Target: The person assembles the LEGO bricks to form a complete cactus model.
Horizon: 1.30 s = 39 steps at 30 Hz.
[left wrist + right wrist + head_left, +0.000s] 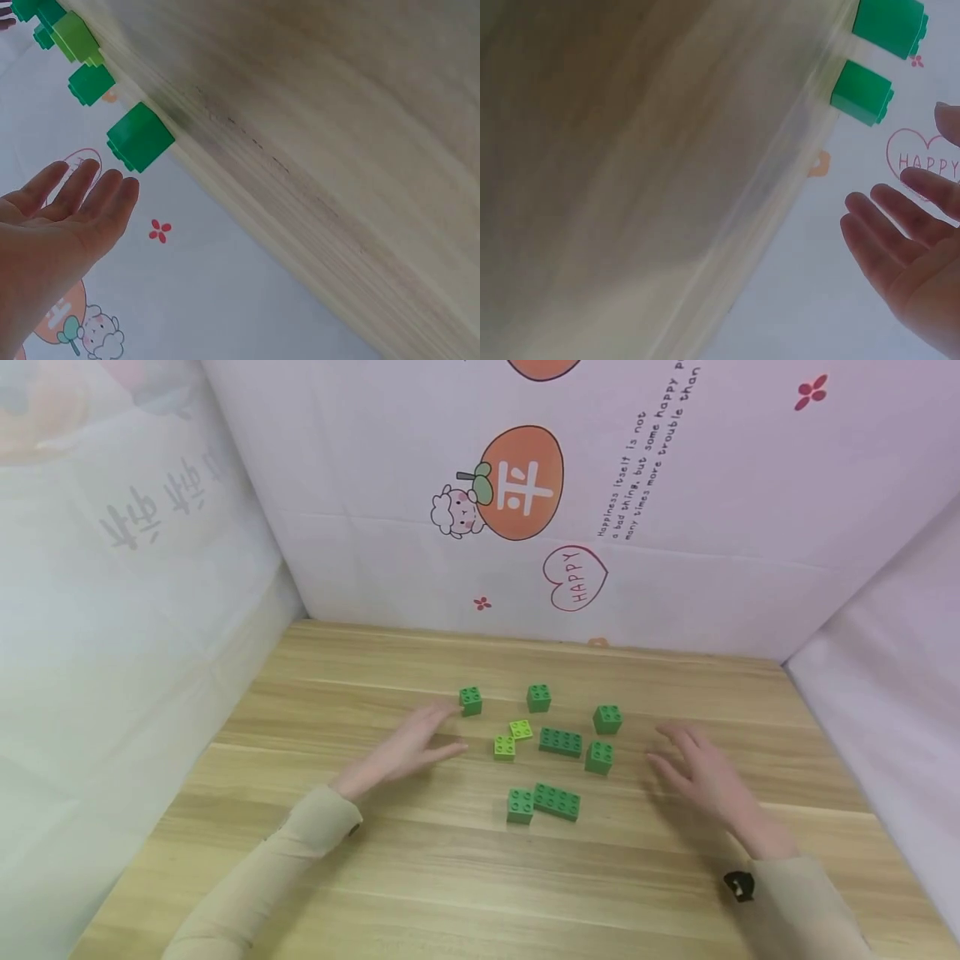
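"Green bricks (560, 742) lie studs up on the wooden table (420, 885), between the two hands. How do you read the left hand (401, 750)?"

"Fingers nearly straight, thumb well apart, nothing held. It reaches just beside the far-left brick (470, 702); whether it touches, I can't tell."

"Best way to grip that one?"

"I'd set thumb and fingertips on opposite side walls and pinch low. Pushing from one side alone would probably slide it."

"And the right hand (708, 781)?"

"Fingers loosely spread, slightly bent, nothing held. It's apart from the rightmost brick (607, 719) and the small brick nearer the person (598, 757). I'd come in from the outer side, where there's room for the fingers."

"Farther out?"

"Two lime bricks (504, 748) sit about corner to corner in the middle. Nearest the person, a square brick (521, 807) and a long brick (557, 802) lie side by side, so a careless grip there could drag both."
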Each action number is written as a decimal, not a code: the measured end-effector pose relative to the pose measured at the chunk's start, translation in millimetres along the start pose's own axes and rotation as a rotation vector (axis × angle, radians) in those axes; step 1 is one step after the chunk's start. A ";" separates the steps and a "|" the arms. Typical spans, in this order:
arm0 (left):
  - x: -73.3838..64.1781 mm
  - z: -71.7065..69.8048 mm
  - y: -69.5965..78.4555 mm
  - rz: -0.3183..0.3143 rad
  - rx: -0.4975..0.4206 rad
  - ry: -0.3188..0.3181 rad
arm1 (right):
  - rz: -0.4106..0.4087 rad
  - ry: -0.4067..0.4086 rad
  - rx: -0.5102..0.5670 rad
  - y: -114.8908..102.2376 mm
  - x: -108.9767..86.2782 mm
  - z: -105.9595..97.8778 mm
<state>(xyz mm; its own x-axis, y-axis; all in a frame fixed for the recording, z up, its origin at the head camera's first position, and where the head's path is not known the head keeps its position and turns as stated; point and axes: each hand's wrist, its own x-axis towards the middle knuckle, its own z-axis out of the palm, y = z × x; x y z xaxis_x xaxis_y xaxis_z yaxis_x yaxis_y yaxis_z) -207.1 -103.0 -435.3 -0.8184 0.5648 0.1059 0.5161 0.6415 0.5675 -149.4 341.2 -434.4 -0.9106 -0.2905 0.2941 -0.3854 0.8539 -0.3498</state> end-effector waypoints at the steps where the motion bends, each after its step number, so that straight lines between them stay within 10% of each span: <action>1: -0.6 1.0 0.8 -0.003 -0.002 -0.005 | -0.006 0.005 0.011 -1.1 -0.3 1.0; 39: -13.4 33.2 31.7 0.096 -0.179 -0.121 | 0.001 -0.117 0.202 -42.4 -25.5 18.4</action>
<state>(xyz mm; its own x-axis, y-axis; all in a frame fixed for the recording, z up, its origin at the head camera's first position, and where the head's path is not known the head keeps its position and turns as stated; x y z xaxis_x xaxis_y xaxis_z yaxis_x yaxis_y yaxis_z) -171.3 -73.0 -445.8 -0.7260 0.6837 0.0741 0.5286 0.4858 0.6962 -112.6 304.4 -443.4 -0.9175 -0.3482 0.1923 -0.3960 0.7536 -0.5247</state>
